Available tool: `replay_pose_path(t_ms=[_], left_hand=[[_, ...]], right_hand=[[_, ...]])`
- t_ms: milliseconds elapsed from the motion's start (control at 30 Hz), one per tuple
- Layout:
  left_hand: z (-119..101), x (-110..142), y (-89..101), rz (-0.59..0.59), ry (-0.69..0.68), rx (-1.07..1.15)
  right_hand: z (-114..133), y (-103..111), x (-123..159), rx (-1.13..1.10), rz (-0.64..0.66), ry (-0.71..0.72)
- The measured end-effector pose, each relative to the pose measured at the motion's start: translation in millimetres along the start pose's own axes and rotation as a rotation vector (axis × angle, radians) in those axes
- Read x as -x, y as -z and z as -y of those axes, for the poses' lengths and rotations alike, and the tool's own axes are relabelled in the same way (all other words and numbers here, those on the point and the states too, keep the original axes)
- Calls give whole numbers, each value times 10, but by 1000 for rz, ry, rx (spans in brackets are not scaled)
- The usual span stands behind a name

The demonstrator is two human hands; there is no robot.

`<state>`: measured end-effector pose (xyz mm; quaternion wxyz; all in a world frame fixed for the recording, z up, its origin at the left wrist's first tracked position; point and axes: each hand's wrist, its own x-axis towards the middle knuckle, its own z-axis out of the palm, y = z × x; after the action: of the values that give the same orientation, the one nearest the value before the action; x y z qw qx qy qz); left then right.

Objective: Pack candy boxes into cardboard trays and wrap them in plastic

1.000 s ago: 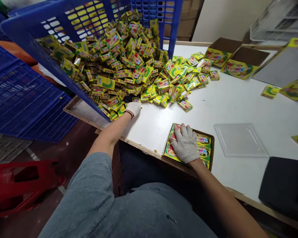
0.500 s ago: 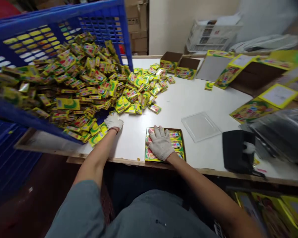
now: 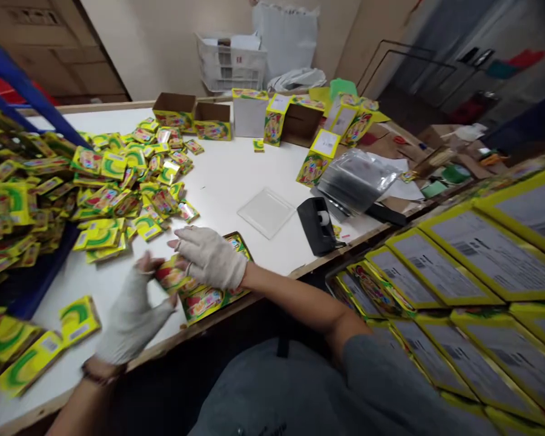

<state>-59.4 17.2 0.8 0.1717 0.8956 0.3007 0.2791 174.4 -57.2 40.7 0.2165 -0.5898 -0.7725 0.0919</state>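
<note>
My left hand [image 3: 134,315], in a white fingerless-tip glove, is at the left side of a shallow display box [image 3: 203,309] filled with small, colourful yellow-green packs. Its thumb and fingers are around the end of a small yellow candy-style pack [image 3: 169,275]; motion blurs the grip. Over the same box lies my gloved right hand [image 3: 211,257], fingers stretched out to the left, covering part of the packs. Loose yellow packs [image 3: 79,318] lie on the table beside my left wrist, and a large heap of them [image 3: 136,172] spreads beyond my hands.
A blue crate [image 3: 25,79] stands at the left. A clear plastic lid [image 3: 267,212] and black tape dispenser [image 3: 318,227] lie right of the box. Open cartons [image 3: 213,124] line the back edge; stacked yellow boxes [image 3: 440,272] fill the right side.
My left hand has come from the heap by the crate to the display box. My right hand stays over the box, its fingers now pointing left. The view has turned right.
</note>
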Motion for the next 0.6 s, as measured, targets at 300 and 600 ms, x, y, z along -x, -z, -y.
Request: replay_pose_path(t_ms=[300,600], left_hand=[[-603,393,-641,189,-162,-14],[-560,839,-891,153,-120,-68]], right_hand=[[-475,79,906,144,268,-496],[-276,-544,1229,210,41,-430]])
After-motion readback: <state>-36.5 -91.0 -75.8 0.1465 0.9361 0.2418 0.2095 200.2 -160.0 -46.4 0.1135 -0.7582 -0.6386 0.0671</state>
